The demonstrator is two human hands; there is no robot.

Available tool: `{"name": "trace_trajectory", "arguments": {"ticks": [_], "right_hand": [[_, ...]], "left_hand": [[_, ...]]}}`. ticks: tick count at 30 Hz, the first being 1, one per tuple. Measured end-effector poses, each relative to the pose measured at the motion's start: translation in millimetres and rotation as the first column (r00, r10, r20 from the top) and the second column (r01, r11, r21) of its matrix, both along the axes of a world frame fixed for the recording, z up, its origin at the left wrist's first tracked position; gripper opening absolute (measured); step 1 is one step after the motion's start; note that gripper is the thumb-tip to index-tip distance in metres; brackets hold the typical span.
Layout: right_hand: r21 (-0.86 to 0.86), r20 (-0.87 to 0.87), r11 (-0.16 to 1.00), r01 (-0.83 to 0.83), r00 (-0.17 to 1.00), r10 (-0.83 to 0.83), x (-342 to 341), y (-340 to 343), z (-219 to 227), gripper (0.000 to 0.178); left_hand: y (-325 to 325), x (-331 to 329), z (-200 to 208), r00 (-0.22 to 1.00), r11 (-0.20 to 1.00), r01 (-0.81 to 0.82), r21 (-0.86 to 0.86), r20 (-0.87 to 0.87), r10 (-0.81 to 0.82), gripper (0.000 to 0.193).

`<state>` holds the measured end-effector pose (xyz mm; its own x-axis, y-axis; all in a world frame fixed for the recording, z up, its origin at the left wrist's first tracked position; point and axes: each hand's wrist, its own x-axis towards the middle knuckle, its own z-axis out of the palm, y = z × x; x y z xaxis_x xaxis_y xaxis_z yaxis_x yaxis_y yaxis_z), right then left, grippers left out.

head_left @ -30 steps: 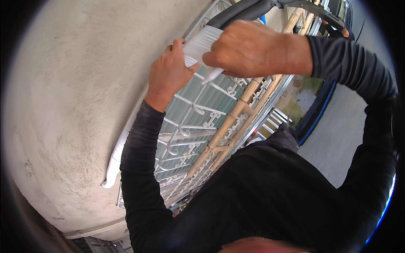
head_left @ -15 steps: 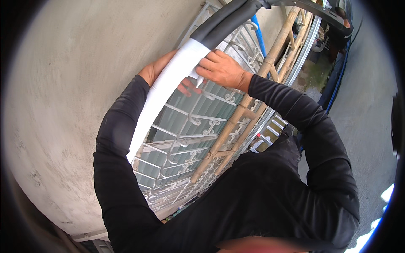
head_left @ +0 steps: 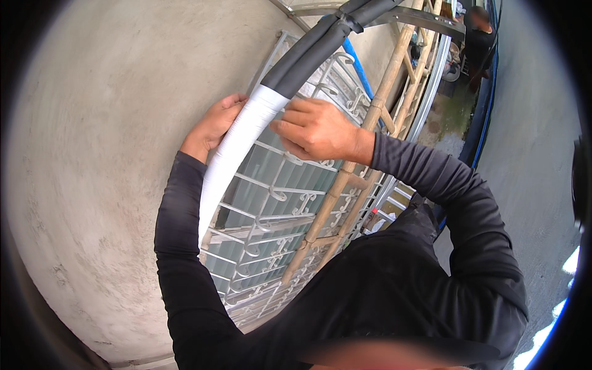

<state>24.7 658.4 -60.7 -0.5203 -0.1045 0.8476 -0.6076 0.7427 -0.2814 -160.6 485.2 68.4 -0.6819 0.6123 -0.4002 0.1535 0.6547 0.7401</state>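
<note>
A thick run of two pipes side by side in black foam insulation [head_left: 308,55] slants from the upper middle toward the lower left. Its lower stretch is bound in white wrapping tape [head_left: 237,148], in overlapping turns. My left hand [head_left: 216,125] is at the wall side of the white stretch, its fingers bent and partly hidden behind the pipe; what they hold is out of sight. Just right of the tape's upper end, my right hand [head_left: 320,129] is closed with the fingers curled in. Whatever lies between those fingertips cannot be made out.
A plastered wall [head_left: 123,123] rises on the left. Below the pipes stand a scrollwork window grille [head_left: 271,191] and a bamboo ladder-like frame [head_left: 345,191]. A metal bracket [head_left: 425,21] crosses near the top. Another person [head_left: 479,46] is far off at the upper right.
My right hand has come off the tape to its right side, and the white flap at its fingers no longer shows. My left fingers no longer show beyond the pipe. The view has shifted.
</note>
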Motion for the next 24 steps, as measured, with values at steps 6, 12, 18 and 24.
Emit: {"name": "trace_trajectory", "arguments": {"ticks": [6, 12, 18, 24], "right_hand": [[0.169, 0.053, 0.984, 0.057, 0.996, -0.066, -75.2, 29.1, 83.0, 0.031], [0.232, 0.523, 0.933, -0.274, 0.844, 0.117, -92.6, 48.4, 101.2, 0.035], [0.395, 0.342, 0.870, -0.294, 0.926, 0.158, -84.4, 56.7, 130.3, 0.032], [0.309, 0.570, 0.893, -0.326, 0.815, 0.100, -42.9, 51.2, 149.9, 0.032]], "left_hand": [[1.3, 32.4, -2.5, 0.831, 0.990, 0.039, 0.137, -0.554, 0.044, 0.020], [-3.0, 60.0, -0.3, 0.778, 0.925, 0.229, 0.305, -0.628, 0.015, 0.035], [-12.9, 88.0, -6.4, 0.368, 0.960, 0.125, -0.250, -0.887, -0.279, 0.094], [-8.4, 81.8, -16.5, 0.359, 0.928, 0.041, -0.369, -0.862, -0.359, 0.086]]}}
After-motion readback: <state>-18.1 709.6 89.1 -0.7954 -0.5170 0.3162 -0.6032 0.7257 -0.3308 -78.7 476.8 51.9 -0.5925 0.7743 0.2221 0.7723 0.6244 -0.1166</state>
